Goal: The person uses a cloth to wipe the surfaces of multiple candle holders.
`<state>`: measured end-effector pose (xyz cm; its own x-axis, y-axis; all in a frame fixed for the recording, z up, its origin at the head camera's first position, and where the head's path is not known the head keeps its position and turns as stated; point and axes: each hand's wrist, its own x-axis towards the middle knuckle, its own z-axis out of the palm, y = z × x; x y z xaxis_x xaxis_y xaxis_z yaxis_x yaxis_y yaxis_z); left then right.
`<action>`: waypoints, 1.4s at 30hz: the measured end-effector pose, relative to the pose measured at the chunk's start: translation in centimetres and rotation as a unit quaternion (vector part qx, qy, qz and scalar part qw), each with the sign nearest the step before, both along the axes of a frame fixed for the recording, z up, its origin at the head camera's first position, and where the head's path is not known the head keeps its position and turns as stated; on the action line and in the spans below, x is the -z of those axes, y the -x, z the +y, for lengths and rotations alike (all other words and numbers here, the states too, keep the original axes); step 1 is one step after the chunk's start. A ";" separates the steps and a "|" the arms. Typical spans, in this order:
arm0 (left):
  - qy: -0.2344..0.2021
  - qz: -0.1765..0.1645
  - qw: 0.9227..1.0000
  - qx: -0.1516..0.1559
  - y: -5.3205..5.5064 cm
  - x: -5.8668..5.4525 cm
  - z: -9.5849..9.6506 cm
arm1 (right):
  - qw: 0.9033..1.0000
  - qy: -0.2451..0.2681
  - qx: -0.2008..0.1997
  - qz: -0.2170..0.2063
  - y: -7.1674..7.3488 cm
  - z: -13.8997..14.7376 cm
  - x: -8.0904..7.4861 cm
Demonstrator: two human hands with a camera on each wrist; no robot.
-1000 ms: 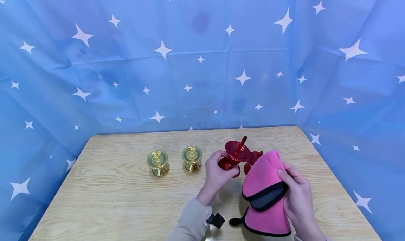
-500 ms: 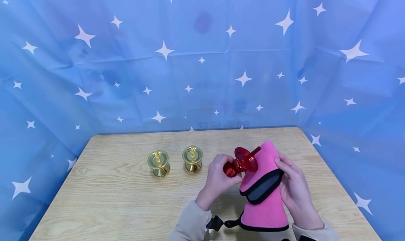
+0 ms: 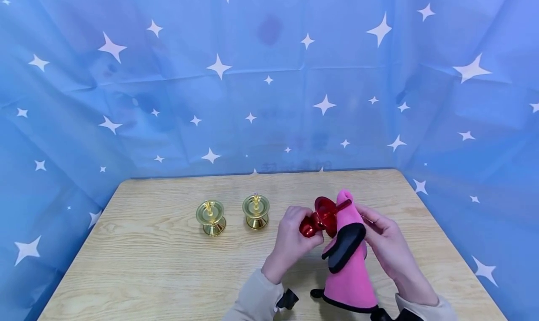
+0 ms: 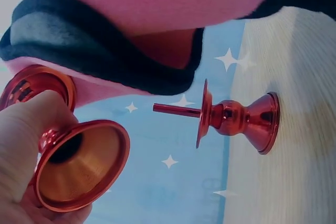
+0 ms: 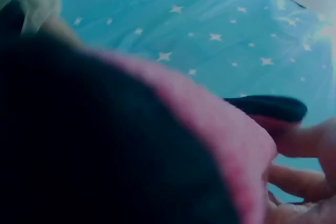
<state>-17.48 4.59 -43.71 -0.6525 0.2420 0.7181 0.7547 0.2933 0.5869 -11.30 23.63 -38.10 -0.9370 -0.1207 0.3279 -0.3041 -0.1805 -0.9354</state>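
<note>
My left hand (image 3: 292, 239) grips a shiny red candle holder (image 3: 310, 226) near its base. The holder leans to the right, its dish and spike up against a pink cloth mitt (image 3: 350, 279). In the left wrist view the hollow underside of its foot (image 4: 86, 166) faces the camera. My right hand (image 3: 385, 239) pinches the mitt's upper part at the right, where it folds close by the dish. The mitt has black trim and a grey-lined pocket opening. A second red candle holder (image 4: 231, 117) stands upright on the table in the left wrist view; the mitt and held holder hide it in the head view.
Two gold candle holders, a left one (image 3: 210, 215) and a right one (image 3: 256, 210), stand upright left of my hands. They rest on a pale wooden table (image 3: 160, 265). A blue star-patterned curtain (image 3: 202, 101) rises behind the table's back edge.
My left hand has tilted the red candle holder and brought it right against the pink mitt. My right hand has moved the mitt left and folded it narrower. The second red holder became hidden.
</note>
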 end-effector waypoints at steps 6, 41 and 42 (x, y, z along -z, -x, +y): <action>0.029 0.040 0.999 -0.016 -0.2 0.0 0.4 | 0.959 -0.196 0.199 0.048 0.5 -1.5 0.5; 0.018 0.020 1.000 -0.014 -0.4 0.6 0.7 | 0.964 0.058 0.257 -0.017 1.6 -2.0 0.5; 0.016 0.022 1.000 -0.014 -0.3 0.5 0.7 | 0.965 0.064 0.254 -0.014 1.7 -2.0 0.5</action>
<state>-17.14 5.28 -44.20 -0.6269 0.2473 0.7388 0.7711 0.3325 0.5430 -12.96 21.63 -38.60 -0.8732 0.3962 0.2839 -0.3589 -0.1284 -0.9245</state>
